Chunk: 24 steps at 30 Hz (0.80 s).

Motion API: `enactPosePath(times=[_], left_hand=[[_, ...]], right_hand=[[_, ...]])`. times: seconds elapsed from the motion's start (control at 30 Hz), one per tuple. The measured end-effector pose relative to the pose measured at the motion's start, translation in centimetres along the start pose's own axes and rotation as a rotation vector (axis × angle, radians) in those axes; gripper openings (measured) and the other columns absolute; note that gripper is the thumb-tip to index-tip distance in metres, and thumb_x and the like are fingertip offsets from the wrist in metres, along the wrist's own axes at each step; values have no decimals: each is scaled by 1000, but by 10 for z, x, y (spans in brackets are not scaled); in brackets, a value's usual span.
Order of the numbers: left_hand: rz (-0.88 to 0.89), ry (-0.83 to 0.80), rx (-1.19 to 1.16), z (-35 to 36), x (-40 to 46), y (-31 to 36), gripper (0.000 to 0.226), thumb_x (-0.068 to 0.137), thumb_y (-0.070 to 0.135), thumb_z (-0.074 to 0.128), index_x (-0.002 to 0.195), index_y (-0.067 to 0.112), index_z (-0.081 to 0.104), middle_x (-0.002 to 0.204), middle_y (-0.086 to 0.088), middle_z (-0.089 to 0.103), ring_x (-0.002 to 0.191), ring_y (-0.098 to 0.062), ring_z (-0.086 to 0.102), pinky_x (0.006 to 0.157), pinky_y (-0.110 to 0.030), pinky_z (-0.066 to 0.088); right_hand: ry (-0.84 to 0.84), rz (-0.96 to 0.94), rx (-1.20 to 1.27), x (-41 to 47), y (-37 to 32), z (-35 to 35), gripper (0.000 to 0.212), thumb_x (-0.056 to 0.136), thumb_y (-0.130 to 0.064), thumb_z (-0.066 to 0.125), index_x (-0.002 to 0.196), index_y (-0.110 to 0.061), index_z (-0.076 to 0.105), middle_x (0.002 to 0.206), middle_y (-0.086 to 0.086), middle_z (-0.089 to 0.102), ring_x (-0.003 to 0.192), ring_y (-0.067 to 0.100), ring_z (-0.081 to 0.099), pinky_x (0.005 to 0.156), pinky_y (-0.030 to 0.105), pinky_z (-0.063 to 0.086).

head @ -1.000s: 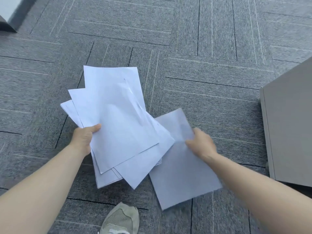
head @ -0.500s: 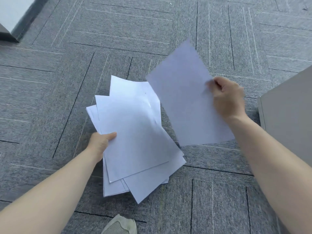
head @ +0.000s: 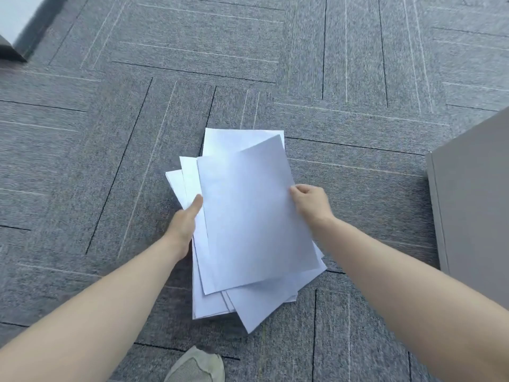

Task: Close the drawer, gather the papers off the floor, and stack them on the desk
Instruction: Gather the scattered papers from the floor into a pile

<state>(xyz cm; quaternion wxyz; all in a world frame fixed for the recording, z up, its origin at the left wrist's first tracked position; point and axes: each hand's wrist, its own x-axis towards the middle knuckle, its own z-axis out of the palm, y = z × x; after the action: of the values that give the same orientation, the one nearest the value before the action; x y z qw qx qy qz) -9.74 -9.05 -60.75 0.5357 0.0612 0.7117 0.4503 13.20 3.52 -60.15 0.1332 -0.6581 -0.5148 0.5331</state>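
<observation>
While my left hand (head: 184, 224) grips the fanned papers (head: 248, 216) above the carpet (head: 110, 133) and my right hand (head: 308, 201) pinches the top sheet's edge, gathering looks done; squaring and carrying them deskward comes next.

left hand (head: 187, 219): thumb up, fingers gripping | right hand (head: 309, 202): pinched shut | both forearms extended forward

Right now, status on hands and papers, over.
Left hand and right hand both shut on the papers, fanned unevenly above carpet. Cabinet at right. No loose sheets visible. Nothing blocking.
</observation>
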Motion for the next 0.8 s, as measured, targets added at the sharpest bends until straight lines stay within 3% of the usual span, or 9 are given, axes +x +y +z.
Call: enactPosePath(times=[0.1, 0.17, 0.27, 0.37, 0.5, 0.57, 0.67, 0.73, 0.8], left_hand=[[-7, -33, 112, 5, 2, -6, 43, 78, 35, 76, 110, 8, 67, 108, -4, 71, 98, -19, 67, 94, -35, 48], [12, -14, 167, 10, 3, -10, 23, 77, 16, 76, 98, 9, 68, 108, -13, 71, 90, -23, 68, 91, -38, 51], [58, 49, 190, 16, 6, -13, 18, 78, 2, 72, 94, 7, 67, 106, -19, 71, 89, -29, 69, 90, -45, 54], [74, 44, 140, 17, 9, -10, 23, 78, 0, 71, 101, 1, 68, 104, -19, 71, 84, -27, 70, 85, -44, 56], [92, -67, 45, 25, 6, 5, 32, 79, -5, 67, 111, -3, 66, 106, -18, 70, 77, -20, 71, 72, -32, 60], [100, -132, 14, 30, 4, 17, 38, 79, -7, 66, 117, -3, 63, 103, -12, 72, 81, -21, 72, 72, -32, 60], [94, -214, -2, 39, -7, 43, 42, 73, -3, 70, 115, 0, 65, 95, -7, 76, 83, -22, 73, 79, -39, 60], [101, -260, 7, 50, -18, 66, 49, 66, 4, 72, 115, 1, 66, 100, -9, 76, 88, -24, 73, 79, -39, 58], [106, -293, 13, 63, -34, 93, 51, 65, 7, 72, 115, 0, 66, 101, -9, 75, 89, -25, 72, 78, -39, 58]], right_hand=[[-93, -1, -167, -7, 6, 9, 34, 93, -28, 54, 61, -18, 61, 44, -10, 51, 52, 18, 47, 58, 32, 41], [-136, -8, -264, -9, 8, 10, 36, 95, -28, 52, 61, -19, 54, 46, -10, 45, 51, 17, 43, 60, 29, 39], [-88, -28, -403, -3, 11, 2, 17, 93, -36, 56, 96, -25, 68, 87, -3, 61, 77, 24, 62, 74, 32, 48], [71, -58, -380, 9, 13, -13, 56, 85, -44, 66, 135, -22, 54, 122, 8, 55, 113, 29, 57, 96, 44, 48], [20, 1, -28, 19, 5, -37, 82, 80, -45, 76, 148, -19, 37, 115, 4, 61, 96, 22, 66, 90, 39, 52], [-83, 52, 126, 19, -3, -52, 71, 80, -39, 78, 141, -19, 46, 101, 2, 65, 71, 13, 65, 70, 31, 56], [-256, 86, 290, 9, -24, -76, 22, 86, -19, 73, 106, -15, 67, 84, 2, 70, 46, 6, 59, 46, 18, 47], [-273, 77, 353, -2, -41, -92, 13, 85, -10, 72, 97, -15, 70, 84, 2, 74, 56, 11, 67, 52, 20, 52], [-241, 65, 423, -14, -60, -108, 21, 82, -2, 72, 103, -8, 72, 95, 11, 76, 76, 25, 72, 67, 31, 59]])
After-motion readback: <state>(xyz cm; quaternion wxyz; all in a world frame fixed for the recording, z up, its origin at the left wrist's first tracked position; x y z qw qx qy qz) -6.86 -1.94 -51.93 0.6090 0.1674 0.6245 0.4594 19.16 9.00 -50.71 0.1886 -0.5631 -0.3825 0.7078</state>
